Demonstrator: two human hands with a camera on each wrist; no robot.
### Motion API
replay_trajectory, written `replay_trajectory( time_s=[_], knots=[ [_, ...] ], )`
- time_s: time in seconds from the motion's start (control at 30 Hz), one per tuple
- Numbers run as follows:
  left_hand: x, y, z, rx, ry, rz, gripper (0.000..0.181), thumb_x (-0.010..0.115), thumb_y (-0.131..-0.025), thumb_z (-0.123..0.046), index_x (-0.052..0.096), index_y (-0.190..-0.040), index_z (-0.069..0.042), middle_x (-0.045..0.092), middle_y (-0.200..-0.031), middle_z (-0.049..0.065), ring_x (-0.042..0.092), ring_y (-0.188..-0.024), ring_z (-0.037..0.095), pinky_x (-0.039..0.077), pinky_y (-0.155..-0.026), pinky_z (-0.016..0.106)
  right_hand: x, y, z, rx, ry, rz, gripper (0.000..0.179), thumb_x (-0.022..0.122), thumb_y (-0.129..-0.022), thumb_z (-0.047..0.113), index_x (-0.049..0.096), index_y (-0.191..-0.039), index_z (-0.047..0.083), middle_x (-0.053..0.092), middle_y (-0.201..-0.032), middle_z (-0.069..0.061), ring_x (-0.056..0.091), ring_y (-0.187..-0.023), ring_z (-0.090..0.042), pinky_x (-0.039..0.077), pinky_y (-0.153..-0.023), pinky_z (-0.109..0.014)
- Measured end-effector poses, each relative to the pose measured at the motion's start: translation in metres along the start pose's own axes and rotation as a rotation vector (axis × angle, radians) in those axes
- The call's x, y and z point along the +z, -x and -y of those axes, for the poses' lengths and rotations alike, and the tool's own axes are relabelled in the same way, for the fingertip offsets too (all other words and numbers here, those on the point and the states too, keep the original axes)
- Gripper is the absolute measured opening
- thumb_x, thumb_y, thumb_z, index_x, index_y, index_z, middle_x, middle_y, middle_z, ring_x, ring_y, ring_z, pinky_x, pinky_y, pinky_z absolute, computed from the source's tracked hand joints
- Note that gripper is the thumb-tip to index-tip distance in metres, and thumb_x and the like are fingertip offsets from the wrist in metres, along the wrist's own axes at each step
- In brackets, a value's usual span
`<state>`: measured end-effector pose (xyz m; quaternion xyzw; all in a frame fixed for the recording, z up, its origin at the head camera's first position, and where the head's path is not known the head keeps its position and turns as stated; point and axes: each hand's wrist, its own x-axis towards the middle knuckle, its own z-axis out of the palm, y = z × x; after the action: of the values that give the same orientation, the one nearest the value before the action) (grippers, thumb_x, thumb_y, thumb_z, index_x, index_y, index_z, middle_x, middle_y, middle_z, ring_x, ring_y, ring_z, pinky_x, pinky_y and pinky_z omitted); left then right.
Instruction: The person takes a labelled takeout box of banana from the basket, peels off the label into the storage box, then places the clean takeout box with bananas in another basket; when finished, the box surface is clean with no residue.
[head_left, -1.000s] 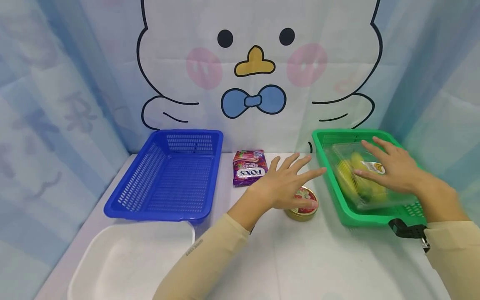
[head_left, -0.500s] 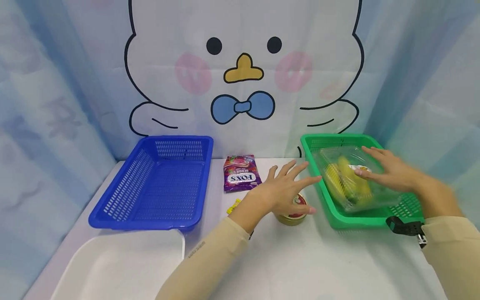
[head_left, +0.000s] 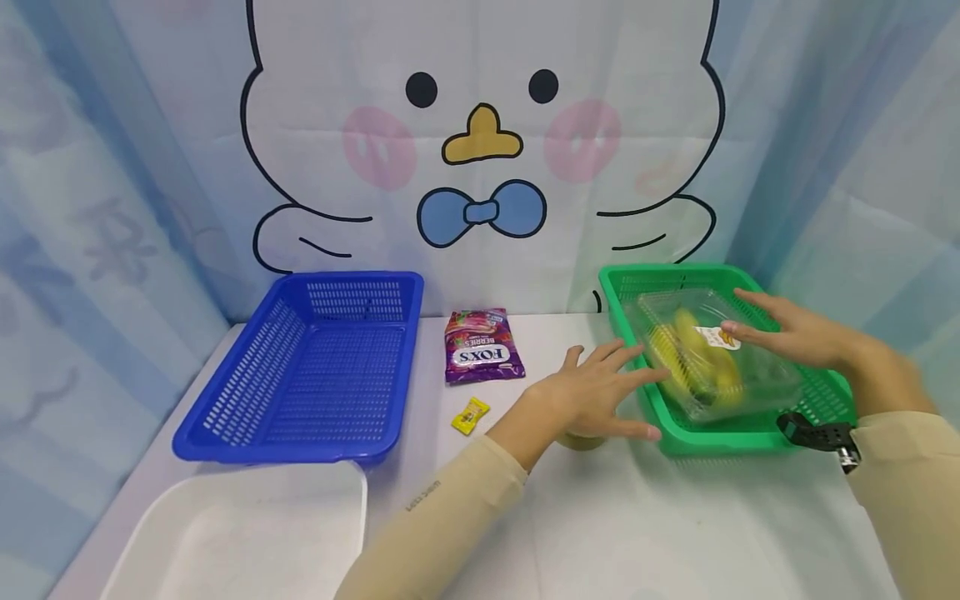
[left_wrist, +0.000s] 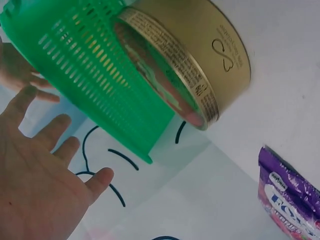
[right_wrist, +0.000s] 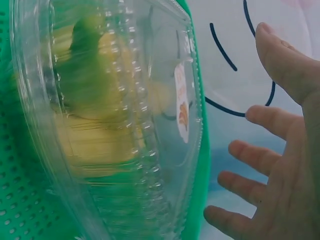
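Observation:
My left hand [head_left: 592,390] hovers with spread fingers over a round gold tin [head_left: 581,442], which it mostly hides in the head view. In the left wrist view the tin [left_wrist: 220,55] stands apart from the palm. A clear plastic clamshell box [head_left: 765,379] with yellow fruit inside, bananas by their look, lies tilted in the green basket [head_left: 667,429]. Over its right side my right hand [head_left: 813,340] is held with fingers extended. The right wrist view shows a gap between those fingers and the box [right_wrist: 155,165].
On the table lie a purple Fox's Berries candy bag [head_left: 483,350] and a small yellow wrapped candy [head_left: 470,416]. A blue basket [head_left: 408,367] stands at the left, with a white tray [head_left: 358,508] in front of it. A printed curtain [head_left: 480,50] hangs behind the table.
The head view has shifted slightly. My left hand has moved right toward the green basket, bringing the yellow candy into full view. My right hand has drawn slightly rightward relative to the clamshell box.

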<state>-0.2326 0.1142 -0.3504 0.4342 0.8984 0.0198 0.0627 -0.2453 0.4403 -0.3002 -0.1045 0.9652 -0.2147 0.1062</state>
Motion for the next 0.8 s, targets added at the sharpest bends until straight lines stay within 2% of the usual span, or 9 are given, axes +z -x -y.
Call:
replay_trajectory(
  time_s=[0.23, 0.47, 0.6, 0.8],
  knots=[
    [0.009, 0.0, 0.0, 0.005, 0.051, -0.002, 0.081, 0.038, -0.091, -0.084, 0.007, -0.16, -0.056, 0.002, -0.173, -0.011, -0.001, -0.159, 0.014, 0.018, -0.123, 0.06, 0.006, -0.003, -0.009, 0.039, -0.065, 0.001, 0.079, 0.044, -0.109, 0.045, 0.0, -0.166, 0.01, 0.006, -0.164, -0.038, 0.018, -0.14, -0.068, 0.028, -0.096, -0.083],
    [0.015, -0.003, -0.001, 0.031, 0.102, 0.007, 0.077, 0.038, -0.091, -0.083, 0.01, -0.158, -0.058, 0.003, -0.172, -0.012, 0.004, -0.159, 0.014, 0.019, -0.123, 0.059, 0.013, -0.007, -0.027, 0.079, -0.143, 0.029, 0.083, 0.044, -0.108, 0.049, -0.003, -0.166, 0.013, -0.001, -0.164, -0.038, 0.013, -0.141, -0.07, 0.027, -0.095, -0.084],
    [0.014, -0.005, 0.0, 0.029, 0.115, -0.021, 0.073, 0.039, -0.093, -0.082, 0.012, -0.157, -0.06, 0.007, -0.171, -0.012, 0.009, -0.158, 0.014, 0.019, -0.122, 0.06, 0.013, -0.01, -0.036, 0.096, -0.203, 0.039, 0.083, 0.044, -0.108, 0.05, -0.003, -0.166, 0.013, -0.004, -0.164, -0.038, 0.006, -0.142, -0.069, 0.024, -0.096, -0.085],
    [0.014, -0.011, -0.003, 0.025, 0.144, -0.047, 0.062, 0.029, -0.097, -0.079, 0.018, -0.156, -0.061, 0.017, -0.169, -0.011, 0.017, -0.156, 0.013, 0.019, -0.121, 0.06, 0.017, -0.011, -0.049, 0.112, -0.171, 0.039, 0.08, 0.043, -0.108, 0.05, 0.006, -0.165, 0.007, -0.003, -0.163, -0.039, 0.007, -0.14, -0.071, 0.024, -0.095, -0.086]
  ],
)
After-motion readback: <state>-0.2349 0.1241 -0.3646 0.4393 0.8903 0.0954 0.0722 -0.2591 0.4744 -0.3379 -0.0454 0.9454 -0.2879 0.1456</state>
